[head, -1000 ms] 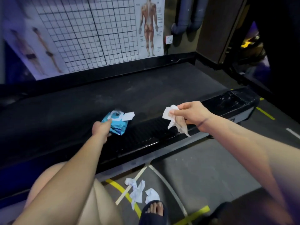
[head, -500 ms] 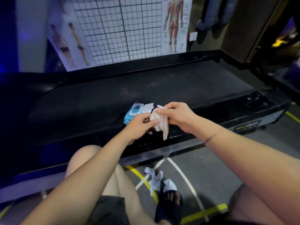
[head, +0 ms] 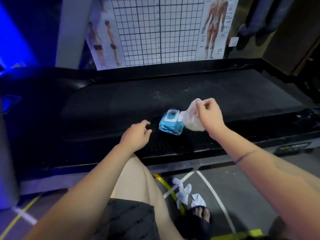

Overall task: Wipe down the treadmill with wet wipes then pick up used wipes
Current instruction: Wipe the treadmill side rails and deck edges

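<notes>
Hands: right hand (head: 209, 116) pinches a wet wipe (head: 192, 119) by its top, just beside the blue wipes pack (head: 170, 124) on the treadmill (head: 173, 94); left hand (head: 136, 134) hovers empty, fingers relaxed. Step: wiping. Next move likely requires pressing the wipe flat. Used wipes (head: 183, 191) lie on the floor.

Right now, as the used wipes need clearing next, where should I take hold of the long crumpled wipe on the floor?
Pinch the long crumpled wipe at its bunched middle, coming straight down from above: it lies limp on the floor, with folds raised there. The empty left hand is probably handiest.
</notes>
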{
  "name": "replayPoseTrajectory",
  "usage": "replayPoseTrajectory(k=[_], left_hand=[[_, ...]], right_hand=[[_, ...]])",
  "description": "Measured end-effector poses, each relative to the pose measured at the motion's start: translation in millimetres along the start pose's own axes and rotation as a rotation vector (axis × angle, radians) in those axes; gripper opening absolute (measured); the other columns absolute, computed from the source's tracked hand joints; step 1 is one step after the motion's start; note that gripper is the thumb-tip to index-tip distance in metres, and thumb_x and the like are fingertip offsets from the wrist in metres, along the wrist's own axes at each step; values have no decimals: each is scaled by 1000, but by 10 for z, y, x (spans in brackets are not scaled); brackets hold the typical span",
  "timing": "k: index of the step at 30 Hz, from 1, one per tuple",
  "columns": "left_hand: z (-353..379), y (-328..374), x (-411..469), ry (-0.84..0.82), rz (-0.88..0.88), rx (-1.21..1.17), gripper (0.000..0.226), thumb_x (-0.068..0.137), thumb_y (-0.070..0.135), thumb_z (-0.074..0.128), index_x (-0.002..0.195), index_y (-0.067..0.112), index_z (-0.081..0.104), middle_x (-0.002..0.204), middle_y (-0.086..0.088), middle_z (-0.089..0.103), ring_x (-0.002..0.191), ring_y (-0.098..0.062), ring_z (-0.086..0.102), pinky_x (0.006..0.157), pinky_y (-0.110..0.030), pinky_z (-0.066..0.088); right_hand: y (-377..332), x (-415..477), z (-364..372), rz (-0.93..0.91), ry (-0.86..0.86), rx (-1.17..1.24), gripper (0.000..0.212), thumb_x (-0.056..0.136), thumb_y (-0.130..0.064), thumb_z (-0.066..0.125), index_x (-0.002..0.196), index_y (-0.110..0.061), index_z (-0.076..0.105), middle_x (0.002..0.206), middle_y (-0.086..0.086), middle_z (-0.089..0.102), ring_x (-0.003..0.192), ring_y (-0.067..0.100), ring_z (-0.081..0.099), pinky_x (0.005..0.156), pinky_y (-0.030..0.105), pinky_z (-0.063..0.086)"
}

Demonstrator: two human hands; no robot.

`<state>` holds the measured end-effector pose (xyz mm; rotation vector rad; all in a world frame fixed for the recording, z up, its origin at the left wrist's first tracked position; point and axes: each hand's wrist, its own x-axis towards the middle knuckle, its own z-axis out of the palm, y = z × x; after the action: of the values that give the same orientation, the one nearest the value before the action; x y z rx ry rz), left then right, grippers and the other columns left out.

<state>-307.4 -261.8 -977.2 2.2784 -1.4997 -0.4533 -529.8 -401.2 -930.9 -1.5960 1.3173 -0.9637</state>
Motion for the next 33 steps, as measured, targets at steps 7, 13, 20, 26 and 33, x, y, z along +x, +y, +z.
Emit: replayPoseTrajectory(k=[7, 13, 20, 26, 33], left_hand=[[217, -178, -27, -135, 36, 107, 23, 100, 39, 56, 116, 32, 71, 108, 8, 71, 102, -18, 66, 89, -40, 56], [234, -122, 135, -149, 15, 6, 16, 98, 31, 57, 94, 32, 73, 82, 14, 70, 87, -13, 67, 81, -35, 56], [340, 44, 246, -142, 8, -5, 20, 97, 29, 53, 100, 35, 73, 83, 12, 69, 89, -17, 67, 82, -36, 57], [395, 125, 210, -124, 5, 15, 20, 97, 29, 54, 95, 33, 73, 79, 11, 67, 81, -18, 66, 72, -34, 54], [337, 333, 198, -103, 45, 119, 23, 99, 33, 51, 102, 32, 73, 95, 5, 71, 96, -22, 65, 77, -34, 51]], right_hand=[[1122, -579, 327, -398, -493, -815, 34, 103, -37, 44, 118, -7, 46, 83, 16, 59, 89, 43, 65, 76, 50, 54], [1301, -723, 235, -457, -674, -721, 62, 102, -61, 30, 144, -16, 37, 127, -1, 60, 132, 20, 46, 123, 34, 23], [1338, -685, 543, -359, -677, -1089, 96, 88, -69, -9, 160, -4, -5, 166, 13, -14, 155, 26, -14, 126, 39, -10], [1350, -745, 804, -309, -520, -1031, 92, 96, -69, -4, 160, -3, 0, 167, 17, -6, 156, 30, -5, 127, 43, -4], [1661, -696, 58, -394, -555, -1079, 86, 103, -63, 4, 157, 0, 25, 165, 16, 19, 155, 25, 15, 125, 43, 21]])
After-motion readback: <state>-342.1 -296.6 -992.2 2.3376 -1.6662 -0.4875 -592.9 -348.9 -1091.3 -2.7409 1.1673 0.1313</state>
